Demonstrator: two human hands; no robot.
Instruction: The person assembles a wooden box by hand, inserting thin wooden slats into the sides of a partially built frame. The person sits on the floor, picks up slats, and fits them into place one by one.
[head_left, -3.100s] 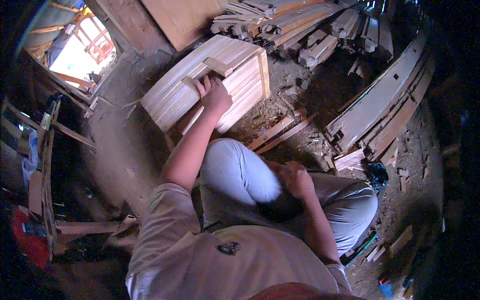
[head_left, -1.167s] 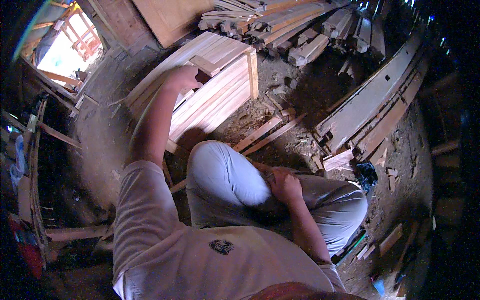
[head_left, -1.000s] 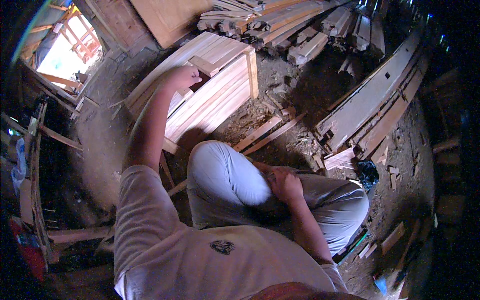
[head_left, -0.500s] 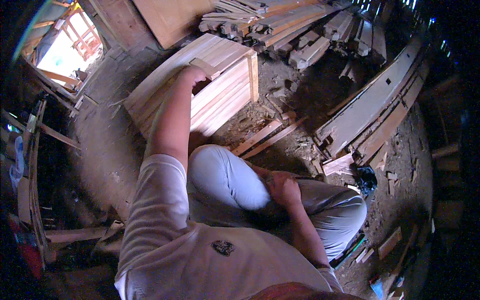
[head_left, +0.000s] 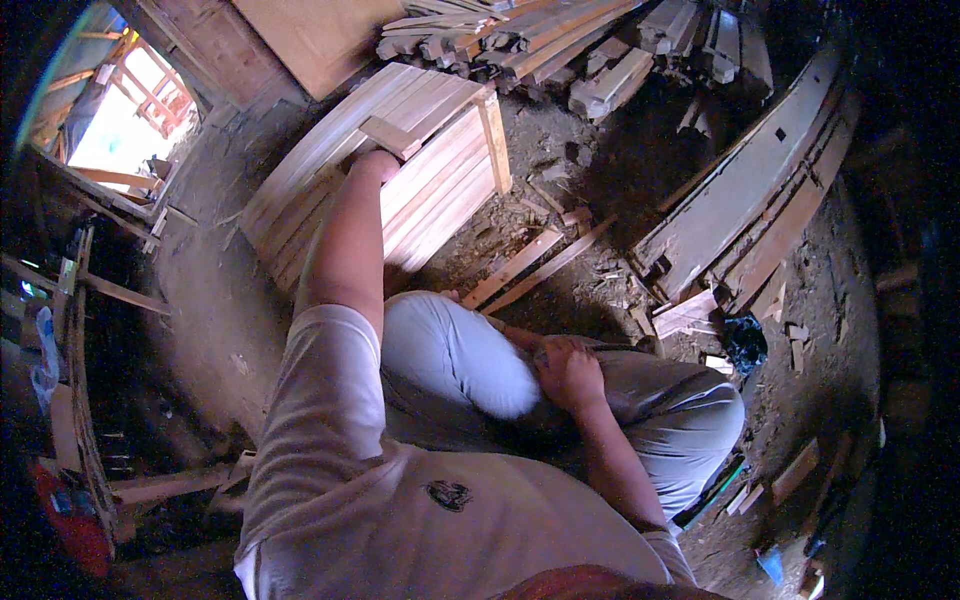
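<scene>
A box-like piece of pale planks [head_left: 440, 185] with a corner post stands on the ground in front of me. My left hand [head_left: 374, 166] reaches out to its top edge, close beside a short flat wood block [head_left: 390, 137] lying across the planks. The fingers are hidden behind the block and the edge, so their grip does not show. My right hand [head_left: 570, 372] lies across my folded leg, next to my knee [head_left: 450, 345], its fingers resting loosely on the leg with no tool in them.
Stacked timber [head_left: 530, 40] lies behind the planked piece. Long boards [head_left: 740, 190] rest at the right, with two loose strips [head_left: 540, 262] on the dirt floor. A black plastic bag [head_left: 744, 343] and wood scraps lie nearby. A bright opening [head_left: 125, 115] is at the far left.
My left hand has drawn slightly nearer to me along the planked piece, while the block stays in place. My right hand has not moved. The view has shifted a little.
</scene>
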